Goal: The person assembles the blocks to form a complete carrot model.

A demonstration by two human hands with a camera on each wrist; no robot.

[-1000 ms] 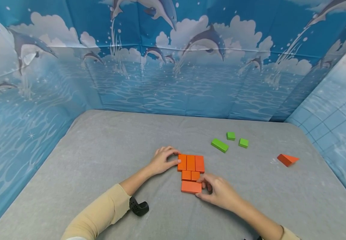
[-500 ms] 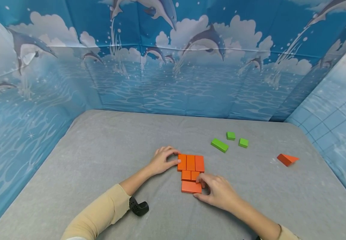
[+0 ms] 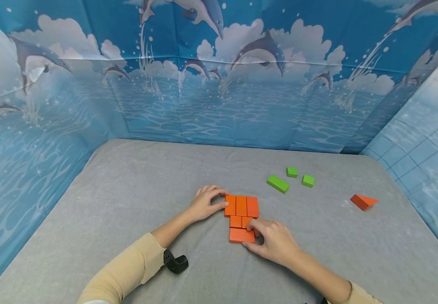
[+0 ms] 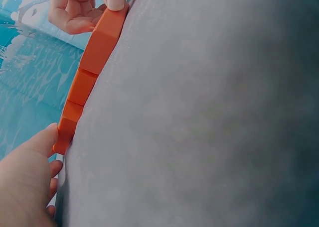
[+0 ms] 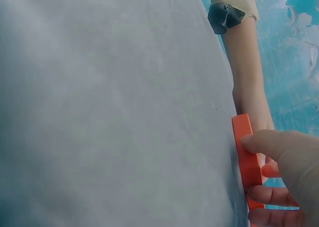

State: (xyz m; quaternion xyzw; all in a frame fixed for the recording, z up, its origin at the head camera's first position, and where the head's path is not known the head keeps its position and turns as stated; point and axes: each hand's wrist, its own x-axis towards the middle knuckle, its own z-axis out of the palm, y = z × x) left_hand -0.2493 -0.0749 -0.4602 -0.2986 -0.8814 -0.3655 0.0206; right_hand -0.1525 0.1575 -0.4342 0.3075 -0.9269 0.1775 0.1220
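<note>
Several flat orange blocks form a tight arrangement on the grey cloth, mid-table in the head view. Three upright orange blocks (image 3: pixel 241 206) lie side by side at the far end, two small orange blocks (image 3: pixel 236 221) below them, and one wide orange block (image 3: pixel 238 235) nearest me. My right hand (image 3: pixel 276 242) pinches the wide block, thumb on its near edge and fingers at its far edge. My left hand (image 3: pixel 205 204) holds the far row's left block (image 3: pixel 231 207) with thumb and forefinger at its left side. The right wrist view shows the right thumb against an orange block (image 5: pixel 246 160).
Farther back lie a long green block (image 3: pixel 278 184) and two small green blocks (image 3: pixel 292 172). An orange triangular block (image 3: pixel 364 202) sits far right. A black wrist device (image 3: pixel 176 261) is at the left cuff. Dolphin-print curtains (image 3: pixel 219 109) enclose the grey table (image 3: pixel 147 177).
My right hand has shifted slightly left along the wide block, which has moved a little away from me toward the small blocks. The left hand stays in place.
</note>
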